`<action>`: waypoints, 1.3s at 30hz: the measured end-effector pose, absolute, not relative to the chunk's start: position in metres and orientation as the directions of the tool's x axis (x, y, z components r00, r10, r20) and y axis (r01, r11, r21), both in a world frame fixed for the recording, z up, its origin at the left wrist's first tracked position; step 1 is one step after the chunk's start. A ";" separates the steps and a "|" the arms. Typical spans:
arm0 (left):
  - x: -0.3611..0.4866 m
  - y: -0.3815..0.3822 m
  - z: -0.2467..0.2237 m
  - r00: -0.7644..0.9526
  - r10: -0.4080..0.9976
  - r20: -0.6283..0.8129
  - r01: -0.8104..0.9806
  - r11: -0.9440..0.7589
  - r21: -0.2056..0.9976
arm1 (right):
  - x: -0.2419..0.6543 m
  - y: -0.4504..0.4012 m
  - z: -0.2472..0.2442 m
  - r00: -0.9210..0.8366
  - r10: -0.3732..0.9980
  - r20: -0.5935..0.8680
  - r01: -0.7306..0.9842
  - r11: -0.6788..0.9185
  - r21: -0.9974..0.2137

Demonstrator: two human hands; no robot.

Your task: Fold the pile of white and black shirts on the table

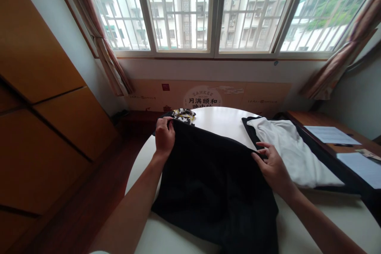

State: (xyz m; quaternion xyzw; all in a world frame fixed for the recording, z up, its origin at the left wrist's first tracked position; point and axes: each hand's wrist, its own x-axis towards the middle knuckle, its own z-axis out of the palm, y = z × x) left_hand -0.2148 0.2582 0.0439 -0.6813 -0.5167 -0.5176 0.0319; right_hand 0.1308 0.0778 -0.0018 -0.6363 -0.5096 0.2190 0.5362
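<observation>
A black cloth garment [217,182] hangs stretched between my hands over the white round table [220,116]; its exact kind does not show. My left hand [165,135] pinches its upper left corner. At the upper right edge, my right hand [272,164] grips it between thumb and fingers. The lower part drapes toward me and covers much of the tabletop. Just beyond my left hand lies a bunched patterned cloth [185,116] in black, white and yellow. To the right of my right hand, a white garment [293,151] lies flat on top of dark cloth [251,131].
A wooden desk [315,127] at the right bears paper sheets [331,135] and a pen. Wooden cabinets [44,139] stand on the left. Behind the table are a printed cardboard panel [232,91], a barred window [184,12] and tied curtains [104,47].
</observation>
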 end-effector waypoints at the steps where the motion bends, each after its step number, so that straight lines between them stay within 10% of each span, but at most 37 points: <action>1: -0.221 0.262 0.043 -0.122 0.670 0.732 0.750 -0.420 0.510 | 0.132 0.078 -0.004 0.363 0.892 0.269 0.445 0.088 -0.891; 8: -0.240 0.271 0.037 -0.346 0.844 0.410 0.870 0.126 0.476 | 0.129 0.066 -0.011 -0.047 0.999 0.016 0.703 0.044 -0.710; 15: -0.188 0.231 0.045 0.475 0.785 0.398 0.605 -0.619 0.501 | 0.110 0.063 0.011 -0.014 0.995 0.101 0.436 0.097 -0.895; 21: -0.157 0.205 0.025 0.778 0.608 0.158 0.451 -0.715 0.534 | 0.095 0.038 0.026 -0.263 0.954 -0.146 -0.121 -0.183 -0.976; 24: -0.152 0.209 0.017 0.750 0.643 0.156 0.506 -0.709 0.491 | 0.086 0.034 0.019 -0.543 0.828 -0.142 -0.114 -0.241 -0.964; 31: -0.145 0.209 0.020 0.380 0.839 0.389 0.658 -0.541 0.524 | 0.071 0.039 0.004 -0.249 0.967 0.047 0.526 0.176 -0.832; 39: -0.159 0.219 0.029 0.055 0.935 0.352 0.550 -0.322 0.771 | 0.078 0.039 0.013 -0.153 0.987 0.044 0.660 0.136 -0.738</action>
